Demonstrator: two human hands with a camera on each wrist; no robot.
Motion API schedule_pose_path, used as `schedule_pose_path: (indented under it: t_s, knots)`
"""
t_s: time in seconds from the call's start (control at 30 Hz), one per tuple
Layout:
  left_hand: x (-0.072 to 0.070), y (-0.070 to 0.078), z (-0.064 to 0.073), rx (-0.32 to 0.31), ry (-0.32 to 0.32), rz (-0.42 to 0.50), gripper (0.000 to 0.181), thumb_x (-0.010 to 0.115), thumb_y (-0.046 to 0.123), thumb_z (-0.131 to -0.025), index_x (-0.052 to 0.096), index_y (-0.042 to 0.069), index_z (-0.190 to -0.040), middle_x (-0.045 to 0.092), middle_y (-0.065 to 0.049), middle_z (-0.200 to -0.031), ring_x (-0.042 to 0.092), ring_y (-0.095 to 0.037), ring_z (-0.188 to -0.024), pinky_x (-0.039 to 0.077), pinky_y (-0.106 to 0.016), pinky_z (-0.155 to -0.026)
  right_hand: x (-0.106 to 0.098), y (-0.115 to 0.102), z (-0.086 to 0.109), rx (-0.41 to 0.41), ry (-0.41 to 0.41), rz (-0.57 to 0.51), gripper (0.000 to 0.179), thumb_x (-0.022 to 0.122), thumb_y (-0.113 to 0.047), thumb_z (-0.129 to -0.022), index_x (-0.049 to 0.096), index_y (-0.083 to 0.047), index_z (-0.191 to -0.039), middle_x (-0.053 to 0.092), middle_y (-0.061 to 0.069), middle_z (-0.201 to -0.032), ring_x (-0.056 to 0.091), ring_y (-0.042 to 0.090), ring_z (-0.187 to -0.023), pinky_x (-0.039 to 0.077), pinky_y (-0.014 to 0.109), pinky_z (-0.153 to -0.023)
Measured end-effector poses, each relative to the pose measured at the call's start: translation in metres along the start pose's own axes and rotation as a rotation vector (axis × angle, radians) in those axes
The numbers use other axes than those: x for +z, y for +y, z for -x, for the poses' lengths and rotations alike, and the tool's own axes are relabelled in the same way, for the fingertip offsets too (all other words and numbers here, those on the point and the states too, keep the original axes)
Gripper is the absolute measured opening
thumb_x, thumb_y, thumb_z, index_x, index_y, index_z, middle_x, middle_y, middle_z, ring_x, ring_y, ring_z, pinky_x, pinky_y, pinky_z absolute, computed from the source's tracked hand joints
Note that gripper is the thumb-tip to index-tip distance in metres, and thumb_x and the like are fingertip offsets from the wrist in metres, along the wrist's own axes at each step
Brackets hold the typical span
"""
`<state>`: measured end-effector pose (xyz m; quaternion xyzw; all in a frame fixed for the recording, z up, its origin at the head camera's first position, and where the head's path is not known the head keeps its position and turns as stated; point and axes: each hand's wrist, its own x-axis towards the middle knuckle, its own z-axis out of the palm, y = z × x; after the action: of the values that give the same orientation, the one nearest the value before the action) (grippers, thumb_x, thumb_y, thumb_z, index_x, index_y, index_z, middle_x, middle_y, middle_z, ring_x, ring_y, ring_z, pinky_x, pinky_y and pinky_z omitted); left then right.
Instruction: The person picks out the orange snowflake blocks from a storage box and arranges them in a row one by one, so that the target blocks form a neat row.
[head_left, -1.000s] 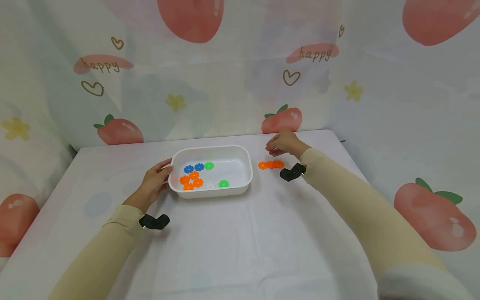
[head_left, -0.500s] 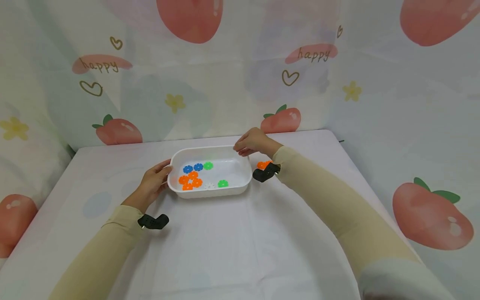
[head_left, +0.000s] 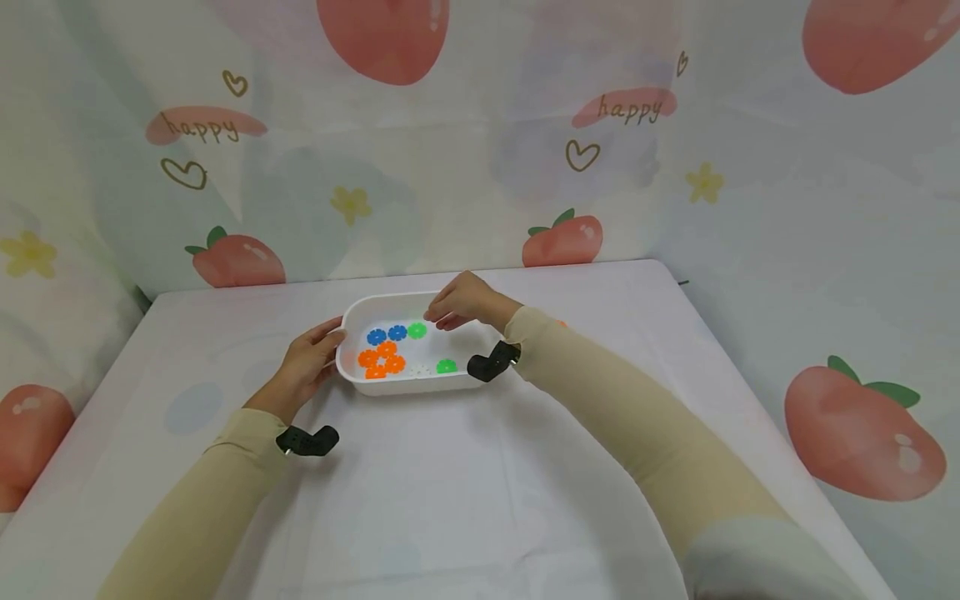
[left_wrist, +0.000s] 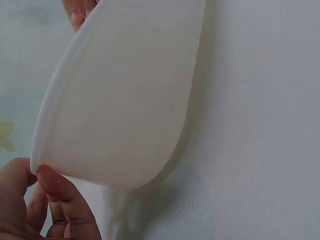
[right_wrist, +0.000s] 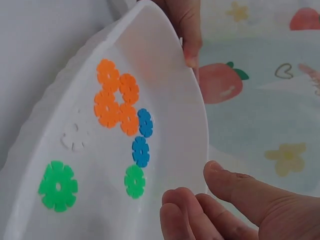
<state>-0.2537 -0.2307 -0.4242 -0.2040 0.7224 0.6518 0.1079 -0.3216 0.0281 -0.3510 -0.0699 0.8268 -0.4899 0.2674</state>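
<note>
A white plastic tray stands on the table, its left end gripped by my left hand. Thumb and fingers pinch the rim there, as the left wrist view shows. Over the tray's right half hovers my right hand, thumb apart from the loosely bent fingers, with nothing visible between them. Inside lie flat notched snowflake discs: several orange discs in a cluster, two blue discs, a green disc beside the blue ones, another green disc and a faint white disc.
An orange disc on the table peeks out from behind the right sleeve, which covers the area beside the tray. A white cloth covers the table. Behind it hangs a printed fabric backdrop.
My right hand has moved left, from above the orange discs on the table to over the tray. The left hand and the discs in the tray stay where they were.
</note>
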Motion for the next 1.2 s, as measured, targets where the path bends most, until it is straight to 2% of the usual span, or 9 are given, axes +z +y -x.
schedule_pose_path:
  t_s: [0.23,0.43,0.63,0.9,1.07,1.2]
  knots:
    - [0.001,-0.001,0.0,-0.003,0.006,0.008,0.051,0.051,0.033,-0.102,0.039,0.026,-0.152,0.041,-0.005,-0.15,0.047,-0.018,-0.109,0.046,-0.017,-0.078,0.018,-0.001,0.0,0.001,-0.03,-0.028,0.031,0.074,-0.007,-0.087,0.068,0.007,-0.114,0.07,0.022,-0.113,0.07,0.032,-0.098,0.057,0.034,-0.084]
    - [0.0,-0.001,0.001,-0.001,0.013,0.01,0.051,0.051,0.032,-0.103,0.039,0.026,-0.152,0.043,-0.005,-0.146,0.046,-0.017,-0.106,0.046,-0.017,-0.076,0.032,0.003,-0.004,-0.004,-0.039,0.01,0.035,0.075,-0.01,-0.087,0.068,0.006,-0.117,0.071,0.019,-0.112,0.071,0.031,-0.097,0.057,0.032,-0.083]
    - [0.0,-0.001,0.001,-0.001,0.008,0.015,0.052,0.052,0.033,-0.102,0.039,0.026,-0.152,0.042,-0.005,-0.148,0.046,-0.018,-0.107,0.046,-0.017,-0.075,0.047,0.009,-0.009,0.002,-0.056,-0.003,0.03,0.075,-0.006,-0.085,0.07,0.007,-0.112,0.071,0.019,-0.112,0.071,0.03,-0.096,0.057,0.03,-0.081]
    - [0.0,-0.003,-0.001,-0.003,0.015,0.008,0.052,0.052,0.035,-0.102,0.039,0.027,-0.152,0.041,-0.005,-0.151,0.046,-0.019,-0.111,0.046,-0.017,-0.077,0.059,0.014,-0.012,-0.005,-0.013,0.051,0.029,0.079,-0.004,-0.081,0.073,0.006,-0.108,0.071,0.018,-0.112,0.072,0.03,-0.092,0.057,0.03,-0.081]
    - [0.001,-0.004,-0.003,-0.005,0.023,0.013,0.052,0.052,0.035,-0.102,0.04,0.028,-0.151,0.042,-0.005,-0.15,0.047,-0.018,-0.109,0.046,-0.017,-0.076,0.064,0.015,-0.015,-0.001,0.013,0.129,0.03,0.082,-0.01,-0.079,0.074,0.002,-0.105,0.074,0.012,-0.092,0.071,0.024,-0.081,0.057,0.026,-0.075]
    - [0.001,-0.004,-0.003,-0.003,0.027,0.008,0.052,0.053,0.035,-0.102,0.04,0.027,-0.151,0.041,-0.005,-0.151,0.046,-0.019,-0.111,0.046,-0.016,-0.077,0.07,0.017,-0.019,-0.004,0.038,0.213,0.03,0.084,-0.015,-0.078,0.076,-0.001,-0.103,0.071,0.006,-0.076,0.067,0.018,-0.071,0.054,0.02,-0.067]
